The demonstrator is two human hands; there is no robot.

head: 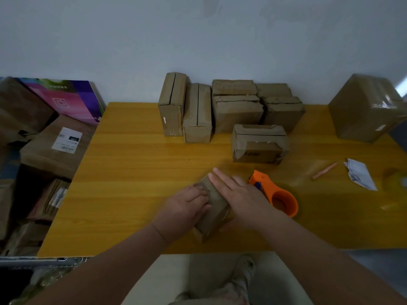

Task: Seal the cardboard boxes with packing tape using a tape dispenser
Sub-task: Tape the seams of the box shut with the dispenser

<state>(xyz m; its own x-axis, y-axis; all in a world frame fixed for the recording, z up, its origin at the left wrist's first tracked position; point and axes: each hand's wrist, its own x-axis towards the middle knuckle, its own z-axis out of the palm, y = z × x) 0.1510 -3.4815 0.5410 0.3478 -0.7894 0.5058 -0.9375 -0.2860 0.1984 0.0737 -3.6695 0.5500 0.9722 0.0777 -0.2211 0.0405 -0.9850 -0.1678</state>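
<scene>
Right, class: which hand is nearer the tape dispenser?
Right. The right hand lies flat on the box, just beside the dispenser; the left hand holds the box's other side, farther from it.

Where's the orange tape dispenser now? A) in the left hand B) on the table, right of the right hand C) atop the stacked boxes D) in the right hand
B: tape dispenser lies on the table beside the right hand, which rests with the left hand on the small box.
</scene>
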